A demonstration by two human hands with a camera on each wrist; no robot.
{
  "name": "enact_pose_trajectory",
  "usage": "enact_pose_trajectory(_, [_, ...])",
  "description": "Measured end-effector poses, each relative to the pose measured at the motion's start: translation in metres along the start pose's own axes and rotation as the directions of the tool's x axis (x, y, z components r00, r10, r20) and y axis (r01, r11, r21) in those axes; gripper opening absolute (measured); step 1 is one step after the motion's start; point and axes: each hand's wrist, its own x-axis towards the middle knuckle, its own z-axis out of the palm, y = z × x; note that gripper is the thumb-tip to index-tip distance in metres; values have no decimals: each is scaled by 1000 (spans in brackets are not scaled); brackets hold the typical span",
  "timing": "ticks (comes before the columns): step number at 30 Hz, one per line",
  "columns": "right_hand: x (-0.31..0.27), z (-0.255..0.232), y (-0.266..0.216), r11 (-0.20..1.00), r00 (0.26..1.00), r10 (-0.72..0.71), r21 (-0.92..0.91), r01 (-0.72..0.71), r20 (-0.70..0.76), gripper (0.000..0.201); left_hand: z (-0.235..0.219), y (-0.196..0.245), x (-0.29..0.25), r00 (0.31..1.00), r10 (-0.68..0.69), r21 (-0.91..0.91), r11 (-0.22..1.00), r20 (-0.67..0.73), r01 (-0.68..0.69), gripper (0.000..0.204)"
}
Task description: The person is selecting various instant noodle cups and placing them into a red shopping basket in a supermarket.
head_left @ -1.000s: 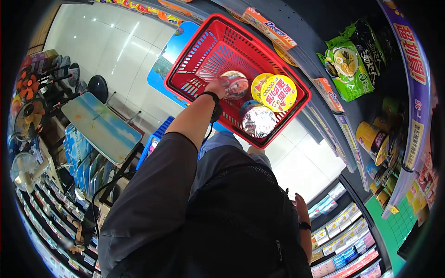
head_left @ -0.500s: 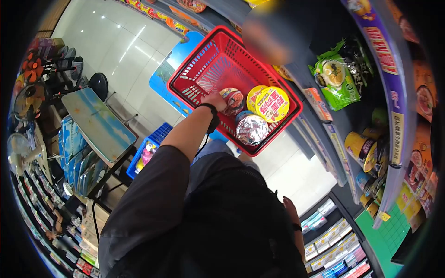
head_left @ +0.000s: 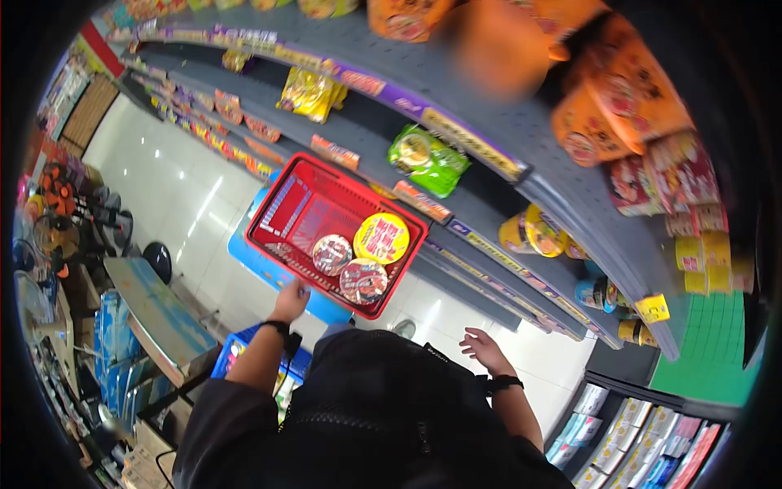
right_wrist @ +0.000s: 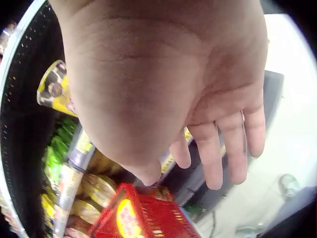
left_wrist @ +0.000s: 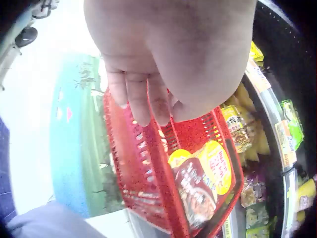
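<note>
A red basket (head_left: 277,254) holds a yellow-lidded bowl (head_left: 382,237) and two bowls with dark printed lids (head_left: 332,254). Outside its near left rim is my left hand (head_left: 291,301), holding nothing. The left wrist view shows the left hand (left_wrist: 168,59) palm-side, fingers loosely extended over the basket's rim (left_wrist: 171,203); whether they touch it I cannot tell. My right hand (head_left: 482,349) is off to the right of the basket, empty, with fingers spread. Seen by the right wrist camera, the right hand (right_wrist: 168,84) has relaxed, straight fingers, and the basket (right_wrist: 163,218) is below.
Shelves of packaged food run behind and right of the basket, with a green packet (head_left: 428,160), yellow packets (head_left: 311,94) and yellow tubs (head_left: 533,231). A blue board (head_left: 244,248) lies under the basket. Folding tables (head_left: 159,314) and fans stand left; a blue crate (head_left: 236,346) is near my left arm.
My left hand has come out of the basket, away from the bowl it was at. My right hand has moved forward from my side. The view has shifted, showing more of the upper shelves.
</note>
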Motion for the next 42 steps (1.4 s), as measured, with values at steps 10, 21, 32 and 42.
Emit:
enact_pose_trajectory(10, [-160,-154,-179,472,489,-864,144,870,-123,51,90,-70,-150,655,-341,273,939,674,208,29])
enact_pose_trajectory(21, [-203,-295,-322,416,415,-750,121,901,-514,37,124,13,-215,897,-372,-399,805,239,440,35])
enact_pose_trajectory(32, [-205,-306,-245,287,416,-760,318,904,-500,51,164,-24,-345,705,-626,-253,661,332,706,35])
enact_pose_trajectory(42, [-172,-183,-120,432,564,-819,535,726,-104,48,113,4,-288,925,-380,-574,763,-26,297,26])
